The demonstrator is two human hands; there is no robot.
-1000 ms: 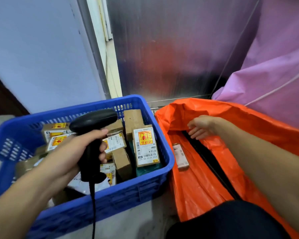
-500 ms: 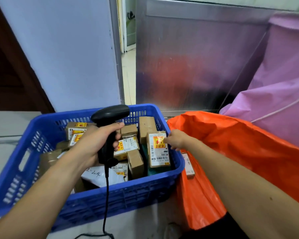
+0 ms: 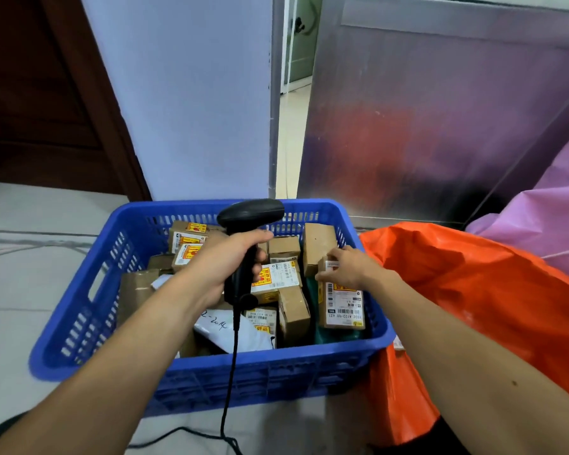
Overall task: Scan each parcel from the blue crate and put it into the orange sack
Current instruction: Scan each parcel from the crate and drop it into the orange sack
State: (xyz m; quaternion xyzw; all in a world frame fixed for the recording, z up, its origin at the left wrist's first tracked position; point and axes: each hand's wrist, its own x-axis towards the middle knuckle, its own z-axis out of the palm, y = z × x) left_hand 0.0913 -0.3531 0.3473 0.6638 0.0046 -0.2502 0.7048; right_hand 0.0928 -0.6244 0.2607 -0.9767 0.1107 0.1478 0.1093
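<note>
A dull metal panel (image 3: 424, 110) fills the far right of the scene, with a pale wall (image 3: 178, 93) to its left and a dark wooden door (image 3: 46, 93) at the far left. A grey floor (image 3: 30, 274) runs under everything. The orange sack (image 3: 473, 290) lies crumpled at the right, its near-left edge touching the right wall of the blue crate (image 3: 89, 323), and a purple sheet (image 3: 546, 218) rises behind it at the far right. The crate stands in the middle of the floor and holds a jumble of brown cardboard parcels, most with white and yellow labels, plus a white mailer bag (image 3: 230, 333) with handwriting near its front wall. The labelled parcel (image 3: 344, 307) lies flat inside the crate against its right wall, label upward, on top of a dark green packet (image 3: 335, 336). The right hand (image 3: 349, 267) reaches in from the right and grips the far end of this parcel, fingers curled over the far edge and thumb on the left edge. The left hand (image 3: 224, 267) hovers above the middle of the crate, fingers wrapped tight around the handle of a black barcode scanner (image 3: 250, 211), whose head points right. Its black cable (image 3: 230, 372) hangs down over the crate's near wall and trails onto the floor.
</note>
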